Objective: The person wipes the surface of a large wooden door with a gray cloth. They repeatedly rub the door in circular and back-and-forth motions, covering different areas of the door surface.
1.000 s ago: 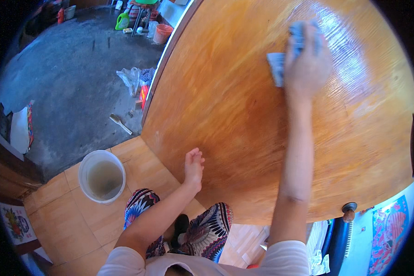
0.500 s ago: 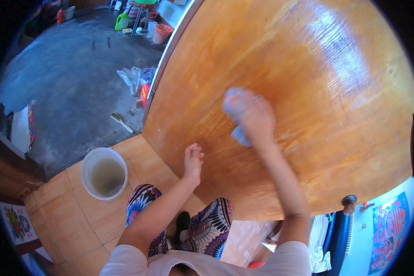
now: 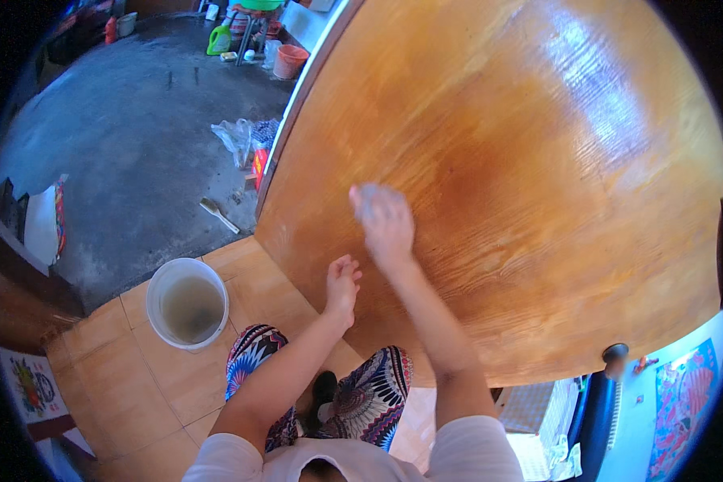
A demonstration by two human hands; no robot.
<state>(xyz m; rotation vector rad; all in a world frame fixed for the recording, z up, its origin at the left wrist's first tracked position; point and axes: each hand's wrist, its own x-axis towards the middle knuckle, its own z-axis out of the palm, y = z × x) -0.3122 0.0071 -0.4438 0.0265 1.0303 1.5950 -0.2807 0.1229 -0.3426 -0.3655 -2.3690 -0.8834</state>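
A large glossy wooden tabletop (image 3: 538, 161) fills the right and middle of the view. My right hand (image 3: 387, 225) lies on it near its left edge, pressing a pale blue cloth (image 3: 367, 197) that shows only at the fingertips. My left hand (image 3: 343, 283) rests flat on the tabletop's near edge, fingers together, holding nothing.
A white bucket (image 3: 188, 303) of cloudy water stands on the tiled floor to my left. Beyond it lie a concrete floor, a small brush (image 3: 218, 215), a plastic bag (image 3: 237, 138) and an orange tub (image 3: 288, 61). A dark chair (image 3: 598, 402) stands at lower right.
My right hand has swept the cloth across the tabletop from the far right toward me and to the left. My left hand has stayed on the table's edge.
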